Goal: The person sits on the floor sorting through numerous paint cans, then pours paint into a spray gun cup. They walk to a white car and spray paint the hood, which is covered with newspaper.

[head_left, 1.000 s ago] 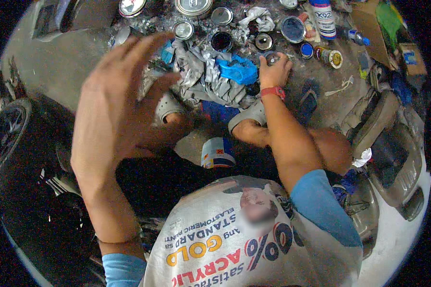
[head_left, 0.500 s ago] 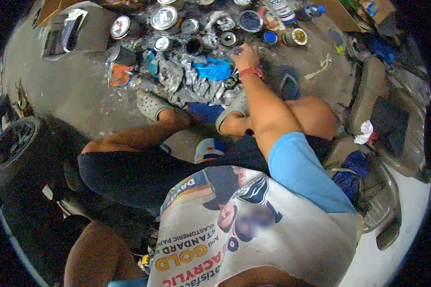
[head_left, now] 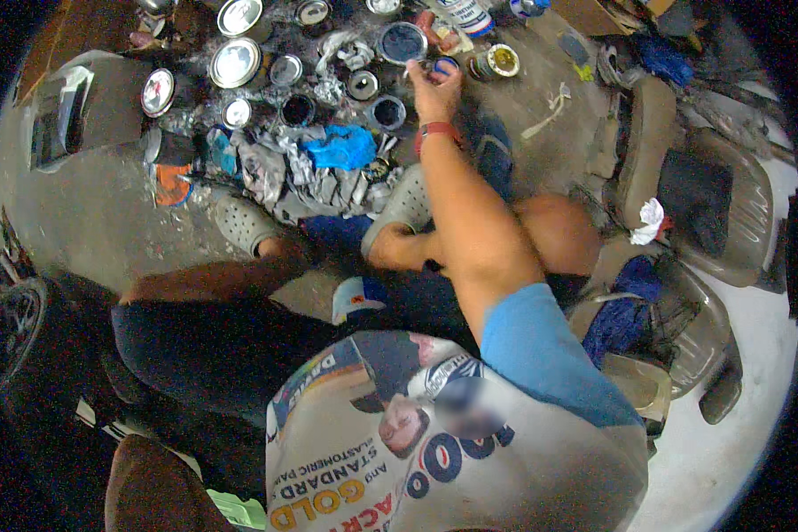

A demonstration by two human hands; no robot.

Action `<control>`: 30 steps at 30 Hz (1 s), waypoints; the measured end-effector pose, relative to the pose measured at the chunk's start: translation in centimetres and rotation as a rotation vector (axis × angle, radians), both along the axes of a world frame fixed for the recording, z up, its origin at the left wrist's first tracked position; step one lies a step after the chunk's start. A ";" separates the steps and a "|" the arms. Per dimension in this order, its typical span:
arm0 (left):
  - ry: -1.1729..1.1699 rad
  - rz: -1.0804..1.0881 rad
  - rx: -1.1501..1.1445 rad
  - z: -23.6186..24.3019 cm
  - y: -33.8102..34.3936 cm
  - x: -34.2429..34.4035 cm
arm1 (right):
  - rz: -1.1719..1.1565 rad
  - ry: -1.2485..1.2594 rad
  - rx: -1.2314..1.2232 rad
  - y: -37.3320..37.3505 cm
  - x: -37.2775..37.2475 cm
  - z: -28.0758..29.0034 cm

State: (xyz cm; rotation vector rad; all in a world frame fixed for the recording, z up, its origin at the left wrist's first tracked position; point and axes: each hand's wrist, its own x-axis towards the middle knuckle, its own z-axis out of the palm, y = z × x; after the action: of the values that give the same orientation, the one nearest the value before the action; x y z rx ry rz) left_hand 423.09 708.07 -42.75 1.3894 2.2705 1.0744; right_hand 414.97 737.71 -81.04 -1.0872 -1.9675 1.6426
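Observation:
My right hand (head_left: 436,89) reaches forward over the cluster of cans, palm down with its fingers apart. Between and just beyond the fingers is a small can with a blue top (head_left: 446,66); whether they touch it is hard to tell. One finger comes close to the rim of a wider dark-topped can (head_left: 402,43). Left of my wrist, a small open can with dark contents (head_left: 387,113) stands on the ground. To the right of the hand is a jar with a yellowish top (head_left: 504,60). My left hand is out of view.
Several paint cans stand to the left, one with a large silver lid (head_left: 235,62). Crumpled grey rags and a blue cloth (head_left: 340,147) lie before my clogs (head_left: 405,202). A white printed container (head_left: 466,16) stands at the back. Plastic chairs (head_left: 700,213) are at the right.
My right hand has left the small open can and moved right to the blue-topped can. The view has shifted, so most cans appear farther left.

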 end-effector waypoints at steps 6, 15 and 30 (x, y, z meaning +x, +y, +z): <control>-0.043 0.002 -0.011 -0.3 -0.6 -0.7 | 0.212 0.059 0.208 0.5 -6.0 0.9; 0.058 0.609 0.300 -1.6 -6.3 -5.8 | 0.006 -0.054 0.258 -2.5 1.2 -0.9; 0.505 0.819 0.021 -6.3 -8.6 -15.8 | 0.332 -0.528 0.419 -7.3 4.7 -0.7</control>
State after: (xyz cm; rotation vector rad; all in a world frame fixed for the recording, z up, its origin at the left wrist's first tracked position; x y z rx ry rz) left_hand 407.30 699.46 -49.03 0.7657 3.3585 1.0056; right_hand 419.68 730.39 -81.75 -1.1469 -2.7975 1.0489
